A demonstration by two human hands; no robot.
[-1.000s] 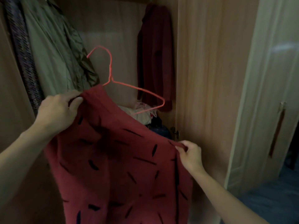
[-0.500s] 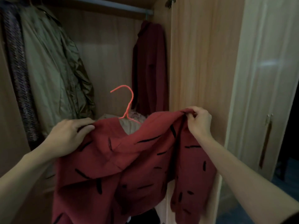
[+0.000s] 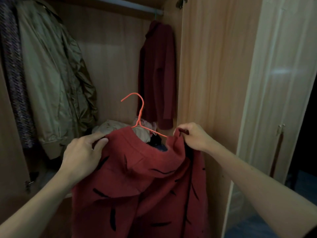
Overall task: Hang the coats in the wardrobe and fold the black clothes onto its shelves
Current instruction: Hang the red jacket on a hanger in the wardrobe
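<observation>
The red coat on the orange hanger is gripped at its collar by the left hand and the right hand before the wardrobe.

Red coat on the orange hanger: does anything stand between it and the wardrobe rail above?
Nothing visible does. Above the red coat and its hanger, the rail is bare between the olive jacket at left and the dark red garment at right.

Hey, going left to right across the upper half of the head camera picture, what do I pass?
Dark patterned coat → olive jacket → bare wardrobe back panel → dark red coat → wooden door → white door.
</observation>
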